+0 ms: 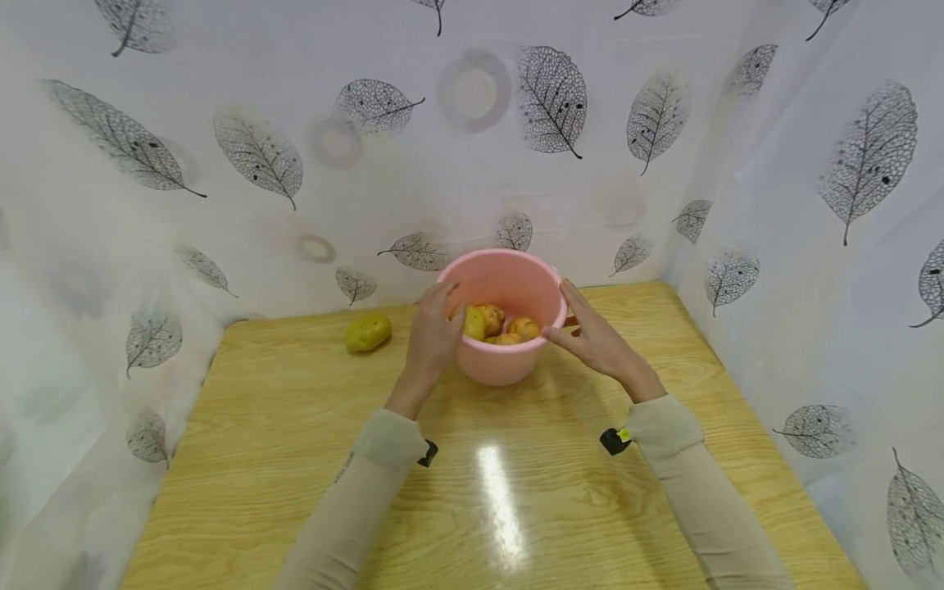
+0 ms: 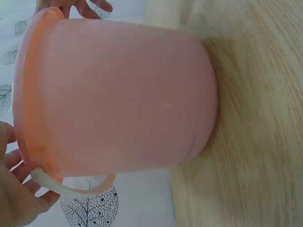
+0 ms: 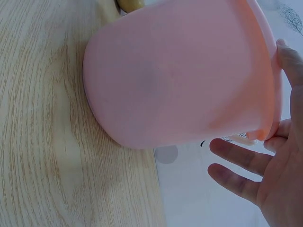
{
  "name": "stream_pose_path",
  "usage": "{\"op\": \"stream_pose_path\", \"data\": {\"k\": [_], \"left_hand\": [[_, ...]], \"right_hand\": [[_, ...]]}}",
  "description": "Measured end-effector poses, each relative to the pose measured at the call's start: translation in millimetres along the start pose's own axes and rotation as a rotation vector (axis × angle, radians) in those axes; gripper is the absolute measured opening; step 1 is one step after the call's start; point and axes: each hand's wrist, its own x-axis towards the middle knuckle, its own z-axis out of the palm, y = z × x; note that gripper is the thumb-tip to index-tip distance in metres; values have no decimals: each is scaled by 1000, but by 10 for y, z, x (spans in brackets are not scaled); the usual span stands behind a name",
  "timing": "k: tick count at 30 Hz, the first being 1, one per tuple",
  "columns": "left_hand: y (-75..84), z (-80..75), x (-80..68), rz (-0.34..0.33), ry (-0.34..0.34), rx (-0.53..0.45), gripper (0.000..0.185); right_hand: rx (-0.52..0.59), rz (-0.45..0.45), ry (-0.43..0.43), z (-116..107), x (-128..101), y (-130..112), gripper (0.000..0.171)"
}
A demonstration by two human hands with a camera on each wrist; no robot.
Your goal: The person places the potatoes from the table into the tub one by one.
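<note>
Reaching forward from the lower middle of the frame over the glossy wooden table (image 1: pixel 295 492), two sleeved arms, each with a small black clip at the cuff. Flanking the pink bucket (image 1: pixel 509 328) at frame centre, one hand per side, seemingly to steady it from both sides. Left hand (image 1: pixel 431 336) lying against the bucket's left rim, fingers fairly straight, grip loose and wrapped round nothing; showing in the left wrist view just beside the pale handle (image 2: pixel 71 187), apparently touching it. Right hand (image 1: pixel 597 336) sitting at the right rim, fingers extended and spread, thumb tip against the rim in the right wrist view, grip wide. Resting upright on the table, the bucket, holding several potatoes (image 1: pixel 501 324). Lying apart at centre left, one greenish potato (image 1: pixel 368 333). Hanging behind and at right, a leaf-print curtain (image 1: pixel 553 98).
</note>
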Motion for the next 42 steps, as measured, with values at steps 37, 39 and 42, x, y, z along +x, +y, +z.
{"op": "stream_pose_path", "data": {"k": [37,39,42], "left_hand": [[-952,-1223,-19,-120,-12,81,57],[-1017,-1271,-23,-125,-22,96,57],[-1110,-1333,-35,-138,-34,103,59]], "right_hand": [[-10,-3,7,0,-20,-7,92],[-5,-9,6,3,-15,-8,92],[-2,-12,3,11,-9,-3,91]]}}
